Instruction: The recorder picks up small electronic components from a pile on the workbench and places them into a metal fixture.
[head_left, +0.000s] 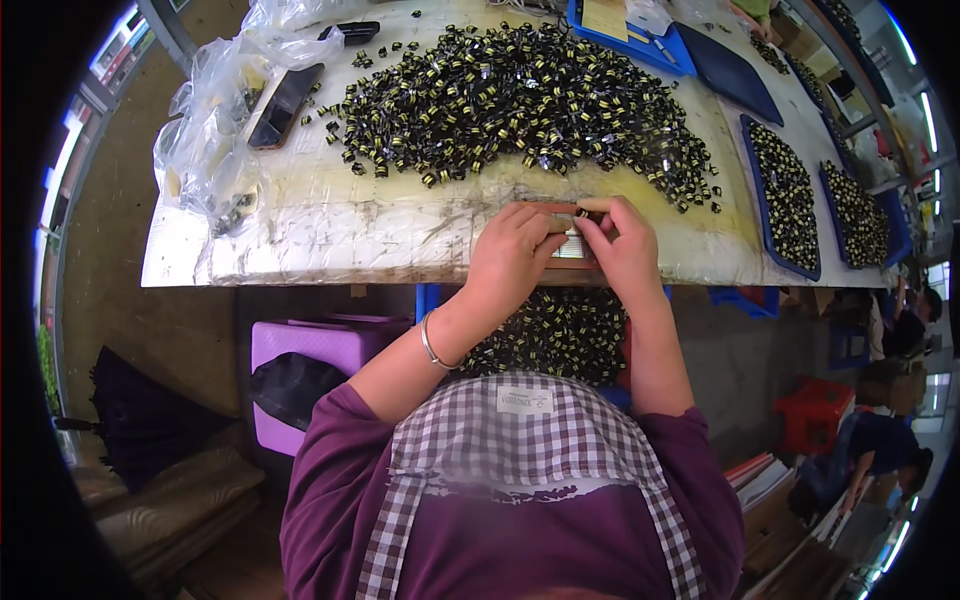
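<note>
At the table's front edge, both my hands work over a small reddish-brown block with a silvery ribbed face (pixel 571 247). My left hand (pixel 508 250) lies on the block's left side, fingers bent and thumb pressed in; whatever it pinches is hidden. My right hand (pixel 625 248) has thumb and forefinger closed on a small black part (pixel 581 213) over the block's upper right. Just beyond is a broad pile of small black-and-yellow parts (pixel 520 100). Below the table edge, in front of my apron, more such parts (pixel 550 335) fill a bin partly hidden by my arms.
A phone (pixel 286 106) and crumpled clear plastic bags (pixel 205 130) lie at the left. Trays of parts (pixel 785 195) stand at the right, with a blue tray (pixel 640 45) and a dark flat lid (pixel 728 72) behind. A purple stool (pixel 275 375) is below left.
</note>
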